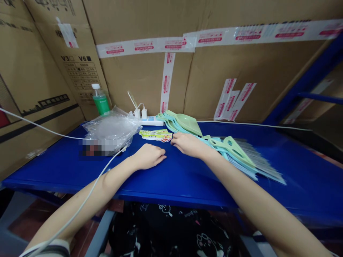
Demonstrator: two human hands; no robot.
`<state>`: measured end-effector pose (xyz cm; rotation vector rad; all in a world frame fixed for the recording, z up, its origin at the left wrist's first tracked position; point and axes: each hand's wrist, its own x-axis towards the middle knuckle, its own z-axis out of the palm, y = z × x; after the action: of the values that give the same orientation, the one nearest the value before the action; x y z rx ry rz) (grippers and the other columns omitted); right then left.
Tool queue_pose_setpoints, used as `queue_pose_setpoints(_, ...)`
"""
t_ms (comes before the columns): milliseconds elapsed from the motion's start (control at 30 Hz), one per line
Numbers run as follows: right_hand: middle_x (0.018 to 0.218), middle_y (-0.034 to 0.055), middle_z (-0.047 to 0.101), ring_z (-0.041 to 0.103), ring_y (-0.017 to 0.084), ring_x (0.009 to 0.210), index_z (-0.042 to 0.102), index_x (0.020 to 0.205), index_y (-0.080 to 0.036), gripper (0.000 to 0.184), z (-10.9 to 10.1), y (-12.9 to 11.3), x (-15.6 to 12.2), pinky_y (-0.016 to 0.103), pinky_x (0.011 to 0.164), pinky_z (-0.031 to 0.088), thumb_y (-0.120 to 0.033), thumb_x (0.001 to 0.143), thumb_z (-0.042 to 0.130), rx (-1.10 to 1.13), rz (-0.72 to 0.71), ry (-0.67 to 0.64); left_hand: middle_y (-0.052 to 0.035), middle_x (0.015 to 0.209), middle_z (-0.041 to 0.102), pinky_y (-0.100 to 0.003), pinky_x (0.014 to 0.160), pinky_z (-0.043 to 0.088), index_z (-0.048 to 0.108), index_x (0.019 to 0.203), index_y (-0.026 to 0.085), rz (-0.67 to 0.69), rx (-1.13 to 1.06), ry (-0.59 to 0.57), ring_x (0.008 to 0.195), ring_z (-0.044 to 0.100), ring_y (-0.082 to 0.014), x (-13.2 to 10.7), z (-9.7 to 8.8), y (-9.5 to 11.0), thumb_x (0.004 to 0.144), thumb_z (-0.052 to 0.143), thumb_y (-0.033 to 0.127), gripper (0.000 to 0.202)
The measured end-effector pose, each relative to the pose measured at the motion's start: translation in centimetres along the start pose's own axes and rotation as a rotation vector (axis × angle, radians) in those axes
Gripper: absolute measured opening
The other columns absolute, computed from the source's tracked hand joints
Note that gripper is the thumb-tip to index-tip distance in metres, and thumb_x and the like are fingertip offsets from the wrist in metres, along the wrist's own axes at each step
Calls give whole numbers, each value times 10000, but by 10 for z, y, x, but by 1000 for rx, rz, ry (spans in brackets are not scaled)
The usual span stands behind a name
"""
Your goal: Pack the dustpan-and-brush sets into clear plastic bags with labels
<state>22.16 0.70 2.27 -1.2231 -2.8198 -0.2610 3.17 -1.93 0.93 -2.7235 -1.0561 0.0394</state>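
My right hand (187, 144) has its fingers pinched together at the right end of a small stack of yellow-green and white printed labels (155, 134), apparently on a label's edge; the fingertips are partly hidden. My left hand (150, 156) rests on the blue table just in front of the labels, fingers curled in and nothing visible in them. Beyond my right hand lie nested dustpans (187, 123) in pale green and light blue. Beside my right forearm are hand brushes (235, 150) with green and blue handles and grey bristles, overlapping one another.
Clear plastic bags (111, 126) lie at the left, with a bottle of green liquid (101, 101) behind them. A white power strip (151, 121) with plugged-in chargers sits by the cardboard wall (139, 78). A white cable (103, 170) passes over my left forearm.
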Motion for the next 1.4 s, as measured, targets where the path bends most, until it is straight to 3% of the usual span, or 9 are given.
queue_pose_setpoints(133, 1059, 161, 662, 559, 275, 1057, 697, 1013, -103, 225, 3, -1, 1, 370, 841, 452, -90, 861, 532, -53, -23, 9, -23, 730, 670, -259, 536, 378, 605, 768, 173, 0, -2, 6, 678, 655, -177, -1, -1, 0, 964, 445, 286, 277)
queue_pose_setpoints(300, 1120, 160, 660, 546, 283, 1081, 684, 1060, -93, 244, 7, 0, 2, 411, 897, 462, -112, 861, 545, -66, -51, 41, -29, 746, 677, -256, 540, 376, 601, 768, 169, 1, -6, -8, 692, 659, -181, 0, -2, 0, 965, 438, 283, 280)
queue_pose_setpoints(1000, 1164, 217, 641, 545, 312, 1094, 660, 1094, -28, 291, 14, 6, 3, 449, 905, 457, -132, 889, 482, -67, -53, 30, -33, 750, 673, -250, 555, 387, 575, 756, 177, -8, -21, -4, 692, 652, -183, -1, -1, 0, 966, 444, 287, 270)
queue_pose_setpoints(1233, 1131, 191, 662, 562, 306, 1084, 685, 1055, -74, 253, 15, 6, 2, 444, 881, 476, -143, 880, 515, -59, -49, 52, -26, 735, 662, -253, 550, 385, 571, 749, 178, -2, -24, 7, 684, 650, -179, -1, 0, 0, 965, 439, 290, 277)
queue_pose_setpoints(1400, 1205, 165, 648, 569, 290, 1094, 694, 1054, -92, 261, 9, 1, 2, 420, 897, 487, -137, 893, 494, -130, -22, -20, -29, 745, 668, -250, 545, 382, 575, 757, 174, -2, -24, -8, 689, 651, -181, -1, -1, 1, 966, 437, 285, 274)
